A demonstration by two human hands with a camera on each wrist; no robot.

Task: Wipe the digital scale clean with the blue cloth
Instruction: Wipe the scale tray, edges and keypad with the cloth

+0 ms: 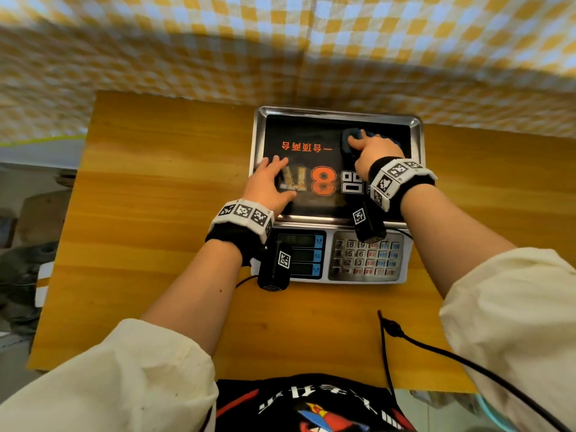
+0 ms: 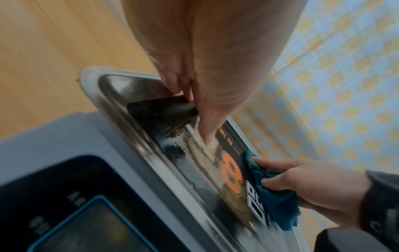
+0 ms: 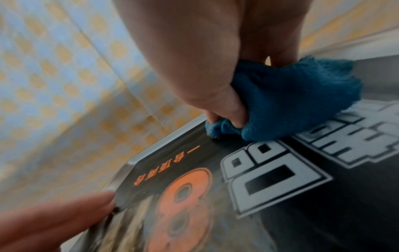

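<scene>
Head view: right hand (image 1: 375, 152) grip bunches, mostly hides blue cloth (image 1: 349, 135); left hand (image 1: 269, 182) flat on digital scale (image 1: 336, 194).

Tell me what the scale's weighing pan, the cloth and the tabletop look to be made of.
Weighing pan: polished metal, probably stainless steel, going by its mirror-like raised rim; a black printed sheet, seemingly plastic film, covers its floor.
Blue cloth: soft fuzzy fabric, likely microfibre or terry; its nap and frayed edge show.
Tabletop: wood or wood-look laminate with a smooth, slightly glossy finish; streaky orange grain shows, but which one it is stays open.
</scene>
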